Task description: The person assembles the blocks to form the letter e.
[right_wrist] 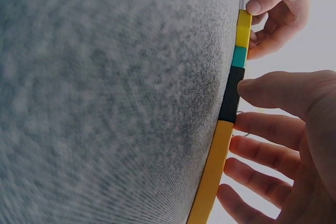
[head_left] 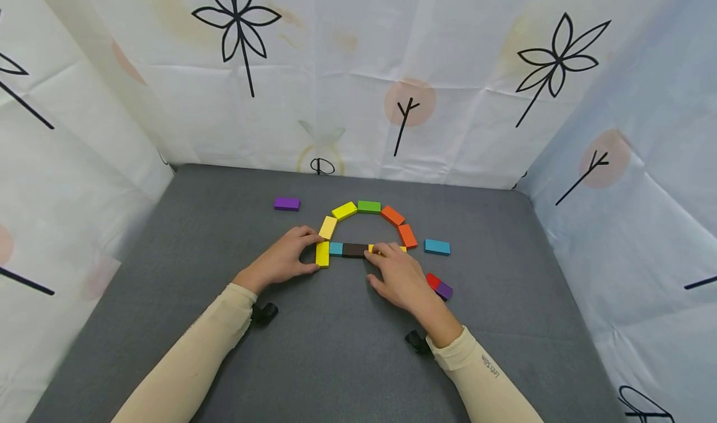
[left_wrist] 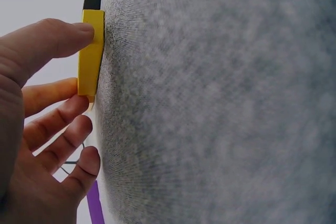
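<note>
My left hand (head_left: 284,256) pinches a yellow block (head_left: 322,255) at the left end of a row, thumb toward the near end and index finger at the far end. In the left wrist view the thumb overlaps this yellow block (left_wrist: 91,69). To its right in the row lie a blue block (head_left: 335,249), a dark brown block (head_left: 355,251) and an orange-yellow block (right_wrist: 211,171). Over the right part of the row rests my right hand (head_left: 396,277), its fingers loosely extended. Its thumb tip touches the dark block (right_wrist: 231,95), and its fingertips reach the orange-yellow one.
Yellow blocks (head_left: 344,211), a green block (head_left: 369,207) and orange blocks (head_left: 393,216) form an arch behind the row. Apart lie a purple block (head_left: 287,204), a blue block (head_left: 437,247), and a red block (head_left: 432,281) against a purple one (head_left: 444,291). Patterned cloth (head_left: 347,99) encloses the grey table (head_left: 336,361).
</note>
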`<move>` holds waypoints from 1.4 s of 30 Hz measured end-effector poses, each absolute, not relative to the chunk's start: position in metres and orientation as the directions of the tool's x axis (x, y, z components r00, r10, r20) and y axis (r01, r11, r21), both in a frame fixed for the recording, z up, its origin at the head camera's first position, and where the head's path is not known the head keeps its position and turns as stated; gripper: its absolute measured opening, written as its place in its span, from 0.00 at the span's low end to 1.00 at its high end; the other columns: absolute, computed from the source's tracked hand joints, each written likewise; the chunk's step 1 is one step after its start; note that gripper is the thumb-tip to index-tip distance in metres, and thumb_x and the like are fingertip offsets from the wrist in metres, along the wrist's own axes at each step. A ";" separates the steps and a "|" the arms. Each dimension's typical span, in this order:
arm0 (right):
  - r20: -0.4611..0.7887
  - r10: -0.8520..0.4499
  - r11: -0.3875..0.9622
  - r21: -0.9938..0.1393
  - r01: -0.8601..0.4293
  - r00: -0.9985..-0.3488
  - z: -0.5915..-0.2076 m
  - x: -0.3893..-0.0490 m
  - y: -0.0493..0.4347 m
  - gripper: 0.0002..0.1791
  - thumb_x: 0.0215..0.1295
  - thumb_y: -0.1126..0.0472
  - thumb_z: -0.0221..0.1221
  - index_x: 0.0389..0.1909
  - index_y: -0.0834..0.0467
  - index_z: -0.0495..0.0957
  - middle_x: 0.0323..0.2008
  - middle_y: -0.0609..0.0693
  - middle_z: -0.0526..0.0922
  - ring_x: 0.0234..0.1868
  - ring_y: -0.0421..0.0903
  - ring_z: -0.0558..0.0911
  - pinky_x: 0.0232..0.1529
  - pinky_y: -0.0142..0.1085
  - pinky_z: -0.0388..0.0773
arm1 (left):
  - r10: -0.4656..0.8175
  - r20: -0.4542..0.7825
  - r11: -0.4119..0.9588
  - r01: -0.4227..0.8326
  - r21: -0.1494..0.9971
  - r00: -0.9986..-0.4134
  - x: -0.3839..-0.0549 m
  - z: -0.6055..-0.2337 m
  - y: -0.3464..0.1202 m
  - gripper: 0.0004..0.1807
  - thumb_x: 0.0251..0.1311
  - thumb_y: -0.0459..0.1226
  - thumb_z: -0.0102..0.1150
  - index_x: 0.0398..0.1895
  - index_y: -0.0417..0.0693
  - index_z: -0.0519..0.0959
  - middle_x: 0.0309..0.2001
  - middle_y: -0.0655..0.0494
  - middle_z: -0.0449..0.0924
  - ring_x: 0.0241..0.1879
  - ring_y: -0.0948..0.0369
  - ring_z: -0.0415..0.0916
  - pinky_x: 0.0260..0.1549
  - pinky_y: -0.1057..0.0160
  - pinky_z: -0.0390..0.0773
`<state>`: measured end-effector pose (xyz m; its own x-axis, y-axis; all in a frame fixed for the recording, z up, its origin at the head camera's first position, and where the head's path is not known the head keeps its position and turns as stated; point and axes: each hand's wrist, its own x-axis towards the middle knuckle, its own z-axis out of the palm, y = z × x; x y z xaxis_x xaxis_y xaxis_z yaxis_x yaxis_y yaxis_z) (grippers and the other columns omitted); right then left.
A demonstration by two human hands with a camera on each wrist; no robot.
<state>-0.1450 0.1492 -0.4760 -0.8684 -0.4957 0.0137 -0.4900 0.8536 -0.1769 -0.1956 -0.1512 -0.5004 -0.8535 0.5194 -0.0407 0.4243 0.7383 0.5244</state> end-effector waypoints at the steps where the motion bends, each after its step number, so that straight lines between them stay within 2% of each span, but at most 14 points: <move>1: 0.013 -0.495 0.854 -0.179 -0.489 -0.869 -0.476 -0.145 0.149 0.28 0.74 0.52 0.71 0.72 0.53 0.82 0.67 0.51 0.79 0.67 0.50 0.75 0.61 0.47 0.81 | 0.519 -0.041 0.738 0.423 0.526 -0.854 -0.196 -0.500 -0.151 0.33 0.65 0.42 0.78 0.71 0.43 0.80 0.65 0.48 0.76 0.65 0.49 0.72 0.67 0.45 0.74; 21: 0.021 -0.496 0.853 -0.176 -0.491 -0.868 -0.477 -0.145 0.150 0.28 0.74 0.52 0.70 0.72 0.53 0.82 0.67 0.52 0.79 0.67 0.51 0.74 0.64 0.47 0.80 | 0.503 -0.048 0.746 0.406 0.528 -0.863 -0.193 -0.499 -0.150 0.34 0.65 0.42 0.79 0.73 0.44 0.79 0.66 0.48 0.76 0.66 0.49 0.72 0.68 0.44 0.73; 29: 0.021 -0.500 0.850 -0.182 -0.495 -0.866 -0.477 -0.145 0.150 0.28 0.74 0.52 0.70 0.72 0.53 0.82 0.67 0.52 0.79 0.67 0.51 0.74 0.62 0.47 0.80 | 0.490 -0.049 0.746 0.389 0.540 -0.871 -0.194 -0.499 -0.152 0.36 0.64 0.46 0.80 0.73 0.46 0.79 0.65 0.49 0.76 0.66 0.49 0.72 0.68 0.42 0.73; 37: 0.008 -0.494 0.853 -0.190 -0.486 -0.869 -0.475 -0.146 0.150 0.28 0.74 0.52 0.71 0.72 0.52 0.82 0.67 0.51 0.79 0.67 0.51 0.74 0.63 0.48 0.80 | 0.481 0.008 0.730 0.406 0.550 -0.877 -0.194 -0.495 -0.155 0.34 0.66 0.48 0.77 0.71 0.44 0.80 0.64 0.48 0.77 0.65 0.47 0.74 0.67 0.41 0.74; 42: 0.007 -0.494 0.853 -0.188 -0.487 -0.869 -0.476 -0.146 0.149 0.28 0.74 0.52 0.71 0.72 0.52 0.82 0.67 0.51 0.78 0.67 0.51 0.74 0.62 0.47 0.80 | 0.390 0.113 0.729 0.381 0.568 -0.914 -0.196 -0.488 -0.164 0.31 0.68 0.47 0.76 0.69 0.40 0.81 0.62 0.45 0.79 0.60 0.46 0.77 0.61 0.41 0.78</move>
